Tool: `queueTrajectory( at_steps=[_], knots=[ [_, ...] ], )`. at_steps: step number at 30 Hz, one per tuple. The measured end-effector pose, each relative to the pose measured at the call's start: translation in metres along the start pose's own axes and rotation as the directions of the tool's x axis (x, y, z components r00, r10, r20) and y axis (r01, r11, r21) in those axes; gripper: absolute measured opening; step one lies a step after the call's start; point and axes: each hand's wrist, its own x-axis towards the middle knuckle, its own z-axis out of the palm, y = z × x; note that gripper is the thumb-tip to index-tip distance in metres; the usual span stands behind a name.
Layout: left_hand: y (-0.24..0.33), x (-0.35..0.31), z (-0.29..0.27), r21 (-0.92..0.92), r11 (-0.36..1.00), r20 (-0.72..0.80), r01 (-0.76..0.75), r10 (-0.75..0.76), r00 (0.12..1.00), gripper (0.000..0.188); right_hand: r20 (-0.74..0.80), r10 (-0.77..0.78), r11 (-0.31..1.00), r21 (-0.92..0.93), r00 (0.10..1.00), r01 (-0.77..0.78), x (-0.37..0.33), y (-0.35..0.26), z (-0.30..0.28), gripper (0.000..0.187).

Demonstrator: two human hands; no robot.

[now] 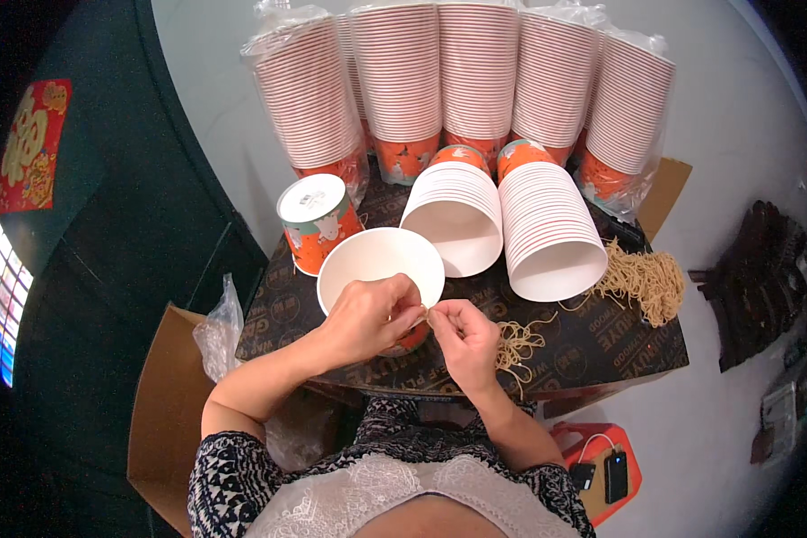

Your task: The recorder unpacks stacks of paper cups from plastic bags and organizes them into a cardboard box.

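Note:
A white-lined paper bucket (381, 255) with an orange printed outside stands upright at the near middle of the table, mouth up. My left hand (372, 318) reaches over its near rim, thumb and forefinger pinched together. My right hand (466, 345) meets it at the bucket's right front side, also closed in a pinch. A short bit of beige string shows between the two sets of fingertips; the rest of it is hidden by my fingers. Loose beige string (517, 345) lies just right of my right hand.
An upside-down bucket (318, 224) stands at left. Two nested stacks, one left (457, 211) and one right (551, 224), lie mouths toward me. Several plastic-wrapped stacks (480, 72) line the back. A string bundle (646, 282) hangs over the right edge; a cardboard box (166, 394) stands lower left.

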Motion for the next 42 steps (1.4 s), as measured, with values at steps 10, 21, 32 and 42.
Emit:
queueTrajectory(
  at_steps=[10,21,32,42],
  knots=[
    [-0.002,0.000,0.002,-0.105,0.991,-0.002,-0.086,0.086,0.996,0.012,-0.022,0.029,0.999,-0.028,0.999,-0.029,-0.001,-0.003,0.000,0.011],
    [0.002,0.002,-0.001,-0.012,0.986,0.017,-0.168,0.168,0.986,0.010,0.010,0.073,0.995,0.070,0.997,-0.073,-0.006,-0.012,-0.010,0.009],
    [-0.004,0.007,-0.006,-0.210,0.962,0.157,0.174,-0.142,0.977,0.005,0.037,-0.110,0.932,-0.344,0.993,0.116,-0.018,0.002,-0.058,0.003],
    [0.005,0.004,-0.019,-0.047,0.998,0.130,0.045,-0.039,0.991,0.021,0.425,-0.148,0.586,-0.690,0.893,0.425,-0.011,0.037,-0.071,0.020]
  ],
)
